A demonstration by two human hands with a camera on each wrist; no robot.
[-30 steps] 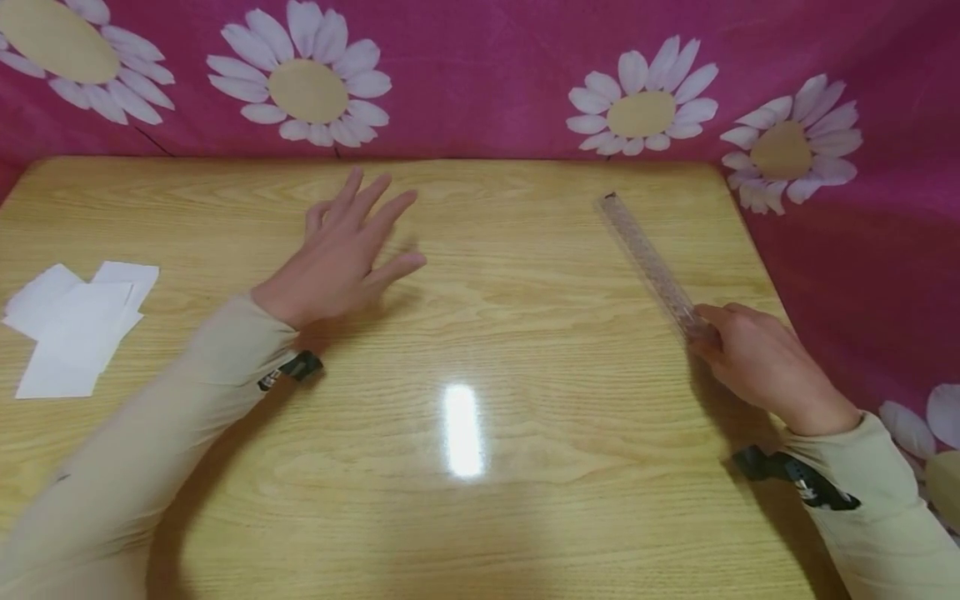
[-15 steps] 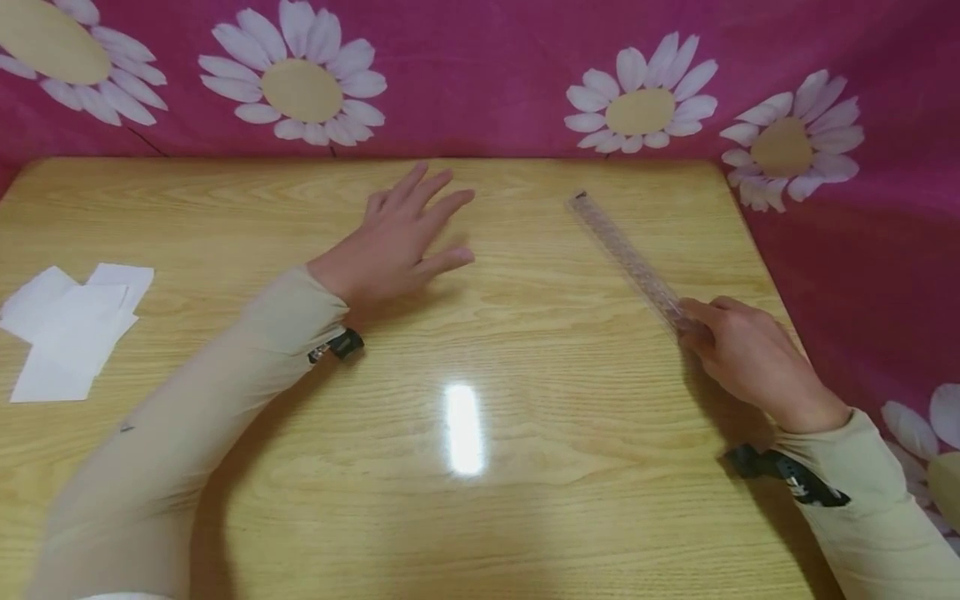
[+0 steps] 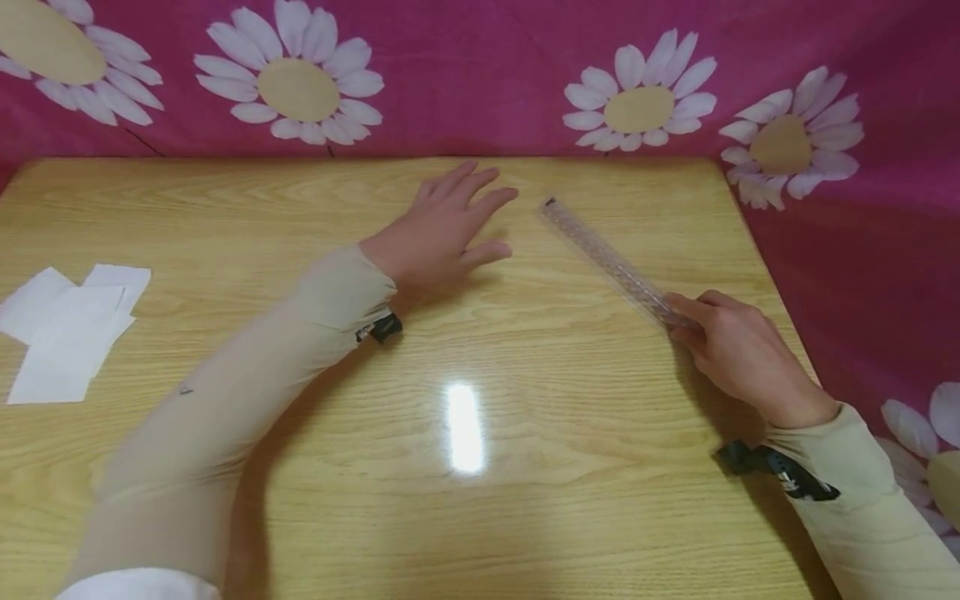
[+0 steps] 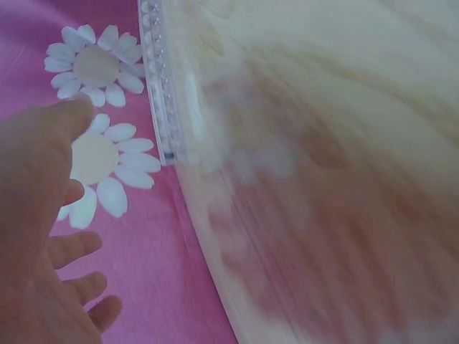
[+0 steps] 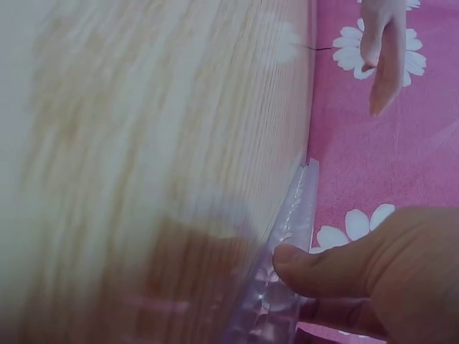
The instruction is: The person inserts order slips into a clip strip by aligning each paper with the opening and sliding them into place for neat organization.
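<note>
My right hand (image 3: 750, 350) pinches the near end of a clear plastic ruler (image 3: 607, 262) between thumb and fingers. Round shapes run along the ruler (image 5: 276, 287) in the right wrist view. Its far end, with a small dark mark, points up and left toward my left hand (image 3: 446, 225). That hand is over the back middle of the table, fingers spread and holding nothing, a short gap from the ruler's tip. In the left wrist view the ruler (image 4: 159, 86) appears beyond the loosely spread fingers.
Several white paper pieces (image 3: 71, 333) lie overlapping at the left of the wooden table (image 3: 570, 500). A magenta cloth (image 3: 480, 75) with white daisies hangs behind the table and along its right side. Light glares off the tabletop near the middle.
My left hand has moved right across the table, toward the ruler's far end. The right hand has swung the ruler's tip to the left, shifting slightly left itself.
</note>
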